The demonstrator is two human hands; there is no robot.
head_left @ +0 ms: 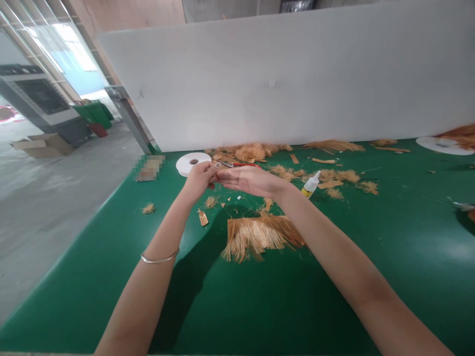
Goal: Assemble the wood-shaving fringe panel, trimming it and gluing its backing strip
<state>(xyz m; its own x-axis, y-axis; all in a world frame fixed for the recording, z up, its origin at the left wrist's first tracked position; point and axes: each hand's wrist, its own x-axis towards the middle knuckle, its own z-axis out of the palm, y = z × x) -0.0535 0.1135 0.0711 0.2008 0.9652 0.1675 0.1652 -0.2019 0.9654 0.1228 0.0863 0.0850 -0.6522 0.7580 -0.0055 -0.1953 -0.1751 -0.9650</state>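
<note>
Across a smooth green table (111, 277), backed by an upright white panel (222, 89), all strewn with straw-coloured material. Near the front, a flat fringed sheet (256, 236), coarse and strawlike, fairly straight along the top, ragged along the bottom, partly behind the right forearm (334, 252). Already split into fringe, by the look of it; offcuts (331, 184) left lying uncleared, further progress hard to judge. Beyond, a frizzy fibre heap (254, 151). Right hand (258, 181) palm up, fingers nearly straight and unclenched, with nothing visible on top. Left hand (202, 179) pinched in at the right fingertips (with or without something between, impossible to tell). Then a round white reel (183, 163), a nozzled plastic bottle (310, 184), a red-handled tool (237, 164) and a small tag-shaped scrap (203, 218).
</note>
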